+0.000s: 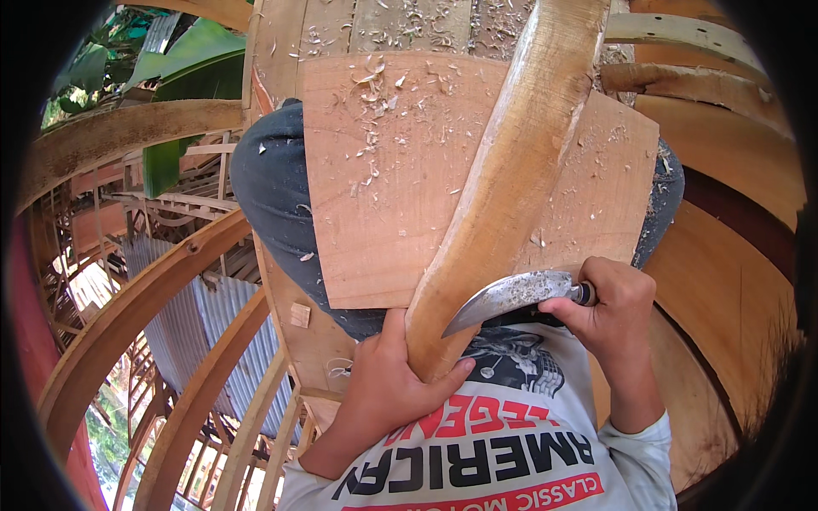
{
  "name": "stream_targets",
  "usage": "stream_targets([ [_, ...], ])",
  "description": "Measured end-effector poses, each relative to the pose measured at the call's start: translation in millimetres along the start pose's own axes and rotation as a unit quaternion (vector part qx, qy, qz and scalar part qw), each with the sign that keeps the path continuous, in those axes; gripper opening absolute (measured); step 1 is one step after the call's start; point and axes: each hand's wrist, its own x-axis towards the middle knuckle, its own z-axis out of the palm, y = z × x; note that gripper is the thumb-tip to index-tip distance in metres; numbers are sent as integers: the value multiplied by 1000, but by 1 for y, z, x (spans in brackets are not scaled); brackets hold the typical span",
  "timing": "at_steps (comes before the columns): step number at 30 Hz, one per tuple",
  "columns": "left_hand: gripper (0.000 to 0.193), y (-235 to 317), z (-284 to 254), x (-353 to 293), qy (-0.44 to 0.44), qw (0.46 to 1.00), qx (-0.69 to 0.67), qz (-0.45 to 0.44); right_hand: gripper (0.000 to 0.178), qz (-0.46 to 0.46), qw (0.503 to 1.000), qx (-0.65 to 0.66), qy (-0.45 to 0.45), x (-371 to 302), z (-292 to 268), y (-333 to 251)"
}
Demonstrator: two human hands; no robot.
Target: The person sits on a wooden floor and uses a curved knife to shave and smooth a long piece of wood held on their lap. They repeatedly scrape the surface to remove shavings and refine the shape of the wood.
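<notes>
A long, curved piece of wood [511, 162] runs from the top of the view down to my body, one edge pale. My left hand [394, 372] is wrapped round its near end, thumb on the right side. In my right hand [612, 308] is the dark handle of a knife with a broad, curved, stained blade [511, 296]. The blade lies across the wood near its lower end, tip pointing left and down. Beneath the wood, a flat wooden board [383, 213] rests across my legs, with pale shavings scattered on it.
Planks [409, 25] strewn with shavings stretch beyond the board. Curved wooden ribs [145, 289] stand on the left, with corrugated metal sheets [230, 341] below them. More curved timbers [699, 85] and wooden panels line the right. A small wood block [300, 315] lies by my left leg.
</notes>
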Motion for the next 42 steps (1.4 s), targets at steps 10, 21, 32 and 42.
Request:
stream_targets([
  [10,64,5,5,-2,2,997,54,-46,64,41,994,-80,61,23,-2,16],
  [21,63,-8,4,-4,14,998,67,6,57,112,991,-6,71,22,-23,37],
  [32,61,-5,7,-3,37,992,119,-4,61,87,991,-97,39,31,-11,28],
  [42,70,-5,-2,-5,-11,996,79,-51,58,158,982,-20,105,28,-30,56],
])
